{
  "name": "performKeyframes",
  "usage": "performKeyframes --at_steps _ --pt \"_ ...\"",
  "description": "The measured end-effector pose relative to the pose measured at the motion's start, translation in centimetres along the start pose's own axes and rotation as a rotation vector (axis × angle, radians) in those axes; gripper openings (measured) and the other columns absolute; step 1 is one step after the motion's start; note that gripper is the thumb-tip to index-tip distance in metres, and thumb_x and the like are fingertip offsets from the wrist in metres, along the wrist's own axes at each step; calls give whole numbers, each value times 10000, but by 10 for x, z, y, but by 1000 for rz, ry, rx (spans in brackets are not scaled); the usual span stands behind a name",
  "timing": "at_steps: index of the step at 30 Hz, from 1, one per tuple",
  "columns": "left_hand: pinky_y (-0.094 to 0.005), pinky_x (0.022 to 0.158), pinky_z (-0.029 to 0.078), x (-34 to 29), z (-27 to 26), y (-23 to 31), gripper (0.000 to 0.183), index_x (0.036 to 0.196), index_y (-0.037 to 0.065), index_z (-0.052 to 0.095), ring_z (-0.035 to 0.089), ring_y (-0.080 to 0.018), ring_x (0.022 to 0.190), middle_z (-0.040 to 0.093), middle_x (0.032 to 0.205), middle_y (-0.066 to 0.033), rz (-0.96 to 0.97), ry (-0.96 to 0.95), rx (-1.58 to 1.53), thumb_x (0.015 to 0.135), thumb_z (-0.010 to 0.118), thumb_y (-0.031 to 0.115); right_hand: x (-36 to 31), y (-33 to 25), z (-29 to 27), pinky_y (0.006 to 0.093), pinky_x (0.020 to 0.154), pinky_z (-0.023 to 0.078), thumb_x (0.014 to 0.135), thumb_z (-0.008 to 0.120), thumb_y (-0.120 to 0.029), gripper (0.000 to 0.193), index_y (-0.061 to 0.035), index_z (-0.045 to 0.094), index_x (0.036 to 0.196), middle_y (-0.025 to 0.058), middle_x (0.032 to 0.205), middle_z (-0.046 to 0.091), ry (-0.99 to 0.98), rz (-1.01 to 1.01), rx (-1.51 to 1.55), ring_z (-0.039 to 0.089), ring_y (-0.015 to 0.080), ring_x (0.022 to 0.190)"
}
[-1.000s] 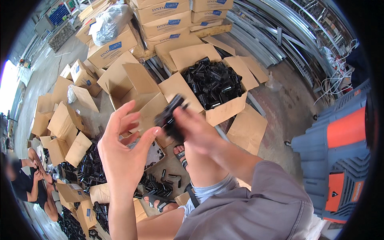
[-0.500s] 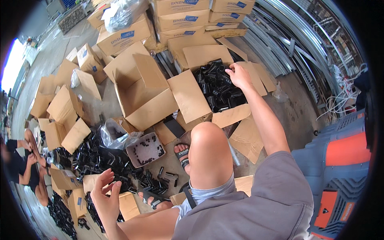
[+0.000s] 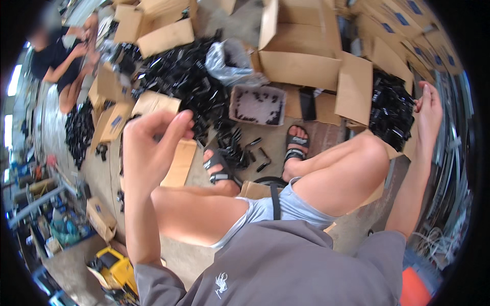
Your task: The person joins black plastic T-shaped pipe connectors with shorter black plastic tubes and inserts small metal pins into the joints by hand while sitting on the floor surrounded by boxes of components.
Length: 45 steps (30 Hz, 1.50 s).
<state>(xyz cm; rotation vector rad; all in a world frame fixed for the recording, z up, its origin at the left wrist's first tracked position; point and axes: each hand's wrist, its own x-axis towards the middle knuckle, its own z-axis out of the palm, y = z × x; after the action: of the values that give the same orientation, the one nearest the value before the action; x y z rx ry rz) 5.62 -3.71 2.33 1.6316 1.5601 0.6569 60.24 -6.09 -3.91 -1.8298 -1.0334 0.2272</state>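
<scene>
My left hand (image 3: 153,143) is raised over my left thigh, its fingers loosely curled and the thumb out; I see nothing held in it. Behind it spreads a heap of short black tube-like parts (image 3: 184,84). On the right, my right hand (image 3: 430,107) hovers by the edge of an open cardboard box (image 3: 354,89). Its fingers are partly bent and apart, with no held thing visible. Many black parts (image 3: 390,109) fill that box. Between my hands, a shallow tray (image 3: 258,120) with small black pieces stands on the floor beyond my feet.
A large open carton (image 3: 301,66) stands beyond the tray, beside a bin lined with clear plastic (image 3: 229,64). Loose black parts (image 3: 263,160) lie near my sandals. Another person (image 3: 61,61) sits at far left. Stacked cartons (image 3: 423,41) and a yellow machine (image 3: 115,270) flank the area.
The view has swung left and down, so the boxes now appear farther right. My left hand's fingers have curled more. My right hand remains near the box of black parts.
</scene>
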Motion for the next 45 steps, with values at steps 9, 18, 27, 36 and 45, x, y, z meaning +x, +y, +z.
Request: performKeyframes --at_steps 9,18,27,36,45 --pt "-372 804 580 56 44 -84 194 974 50 784 734 -255 891 753 934 -132 -295 -470 513 902 708 213 -221 -69 216 339 662 542 1026 550 -241 261 -45 708 1093 106 759 731 -889 284 55 703 191 672" --pt "-445 896 567 1 204 -307 386 1015 65 758 680 -346 1076 720 1112 -150 -162 -443 904 795 833 373 -369 79 306 492 952 555 906 636 -164 293 -22 693 1155 244 1178 704 -1164 233 -797 671 399 1146" --pt "-441 901 483 -13 211 -335 341 969 86 752 588 -302 1120 664 1115 -104 -62 -312 766 777 832 356 -387 118 317 476 871 591 944 548 -101 240 14 693 1096 238 1101 728 -1157 45 -827 715 385 1048" --pt "-470 883 477 -16 204 -339 303 879 139 716 635 -310 1038 730 975 -82 -60 -296 650 773 828 399 -354 86 310 532 900 554 860 639 -76 375 81 503 1173 356 1015 686 -1014 221 -536 681 493 1023" --pt "-461 911 488 -8 204 -336 344 938 123 742 625 -315 1081 722 1025 -105 -52 -475 780 810 801 437 -351 71 304 534 913 538 878 685 -152 391 51 496 1153 324 1049 684 -940 288 -508 678 478 1024"
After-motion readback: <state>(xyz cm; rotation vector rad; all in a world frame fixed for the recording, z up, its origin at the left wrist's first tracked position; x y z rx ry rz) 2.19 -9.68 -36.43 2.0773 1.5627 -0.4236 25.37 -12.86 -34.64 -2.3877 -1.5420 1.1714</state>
